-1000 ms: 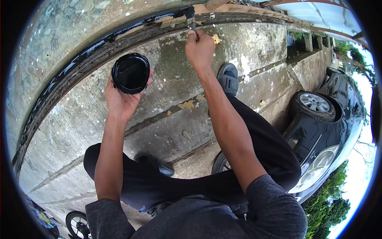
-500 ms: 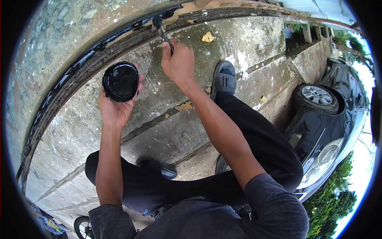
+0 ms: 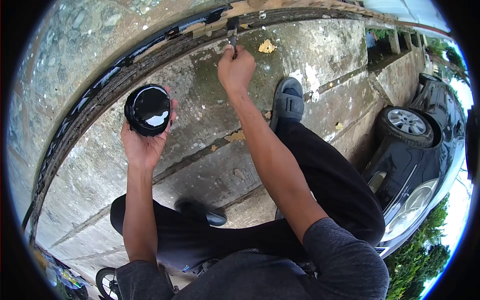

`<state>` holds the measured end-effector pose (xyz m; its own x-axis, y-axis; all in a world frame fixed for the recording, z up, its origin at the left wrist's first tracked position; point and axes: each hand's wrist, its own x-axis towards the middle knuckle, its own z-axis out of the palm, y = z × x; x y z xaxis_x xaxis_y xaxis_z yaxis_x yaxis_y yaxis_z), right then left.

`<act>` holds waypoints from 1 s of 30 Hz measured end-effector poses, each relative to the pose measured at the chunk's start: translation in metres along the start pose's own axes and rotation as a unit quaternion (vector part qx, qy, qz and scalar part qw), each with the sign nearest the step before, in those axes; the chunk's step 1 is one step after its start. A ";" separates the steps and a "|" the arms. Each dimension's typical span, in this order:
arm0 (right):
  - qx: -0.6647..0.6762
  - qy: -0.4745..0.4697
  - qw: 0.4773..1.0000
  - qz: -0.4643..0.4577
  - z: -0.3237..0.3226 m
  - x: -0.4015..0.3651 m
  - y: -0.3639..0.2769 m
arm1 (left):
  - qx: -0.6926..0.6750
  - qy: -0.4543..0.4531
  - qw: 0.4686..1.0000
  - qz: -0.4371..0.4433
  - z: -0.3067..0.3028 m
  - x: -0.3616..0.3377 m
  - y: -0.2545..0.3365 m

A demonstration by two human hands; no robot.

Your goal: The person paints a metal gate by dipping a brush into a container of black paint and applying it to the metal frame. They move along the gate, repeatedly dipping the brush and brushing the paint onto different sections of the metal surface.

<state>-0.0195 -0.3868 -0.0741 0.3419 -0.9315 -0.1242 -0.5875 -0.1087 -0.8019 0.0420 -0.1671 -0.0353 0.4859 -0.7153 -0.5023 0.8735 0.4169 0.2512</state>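
My left hand [image 3: 146,142] is closed around a round container of black paint [image 3: 148,110], its glossy surface facing up. In my right hand [image 3: 237,70] is a paintbrush [image 3: 232,34], gripped by its handle. The dark bristles lie right at a long, curved strip of edging [image 3: 250,9]. To the left that strip is coated in wet-looking black paint [image 3: 192,21]; farther right it shows bare tan. A dark, rough groove [image 3: 120,77] runs along the strip on my side.
Stained concrete paving [image 3: 200,120] spreads beneath me, with a dry leaf [image 3: 267,46] near my right hand. My sandalled foot [image 3: 288,105] is planted to the right. A dark car [image 3: 425,150] stands farther right, and a spoked wheel [image 3: 107,285] shows at lower left.
My right hand has moved the brush to the right along the strip. The paint container has shifted slightly left and down, its surface catching more light.
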 end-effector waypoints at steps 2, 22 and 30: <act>-0.004 -0.004 1.000 0.014 0.004 0.009 0.004 | -0.002 -0.002 1.000 -0.005 0.000 -0.002 -0.001; -0.109 -0.130 0.963 -0.210 -0.001 0.020 0.029 | 0.011 0.022 1.000 0.008 -0.001 -0.008 0.006; -0.117 -0.153 0.957 -0.218 -0.013 0.010 0.010 | 0.005 0.027 1.000 0.006 -0.004 -0.009 0.007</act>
<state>-0.0319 -0.4021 -0.0758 0.7692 -0.6390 -0.0010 -0.4758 -0.5717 -0.6684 0.0432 -0.1555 -0.0319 0.4945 -0.6783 -0.5435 0.8678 0.4199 0.2656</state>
